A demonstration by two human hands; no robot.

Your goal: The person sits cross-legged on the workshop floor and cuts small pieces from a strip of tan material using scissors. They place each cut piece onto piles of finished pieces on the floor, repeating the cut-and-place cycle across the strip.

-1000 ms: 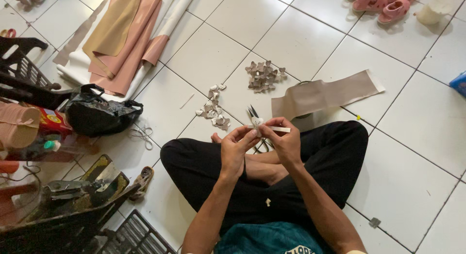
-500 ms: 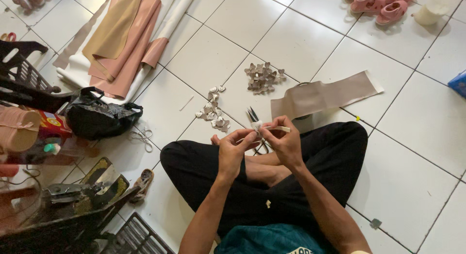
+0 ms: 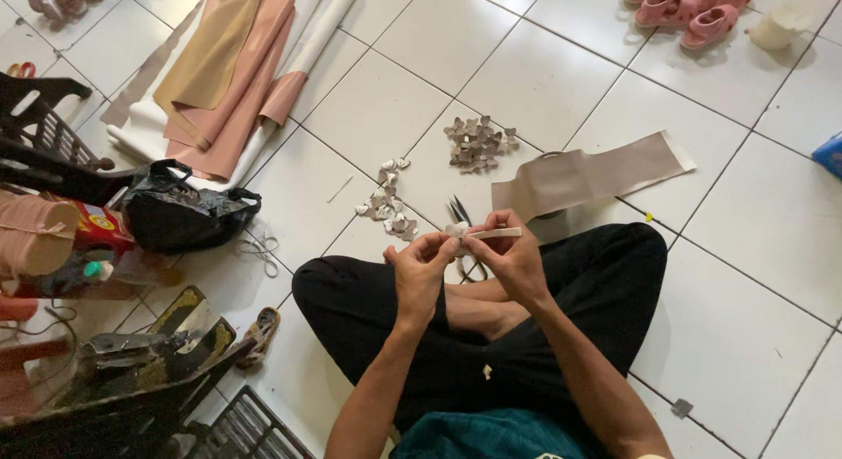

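Note:
I sit cross-legged on a white tiled floor. My left hand [image 3: 421, 268] and my right hand [image 3: 509, 257] meet in front of my knees, both pinching a small pale folded piece [image 3: 456, 230] with a cream strip [image 3: 495, 234] sticking out to the right. Scissors [image 3: 460, 212] lie on the floor just beyond my hands. A small pile of pale cut pieces [image 3: 387, 202] sits ahead to the left, and a bigger pile of grey-beige pieces [image 3: 477, 143] farther out.
A beige sheet of material [image 3: 586, 174] lies to the right of the piles. Rolled pink, tan and white sheets [image 3: 230, 78] lie at upper left. A black bag [image 3: 186, 215], black crates [image 3: 44, 126], a machine [image 3: 132, 354] stand left. Pink sandals [image 3: 693, 12] far right.
My hands stay together in front of my knees, with only slight finger movement on the small piece. Nothing on the floor has moved.

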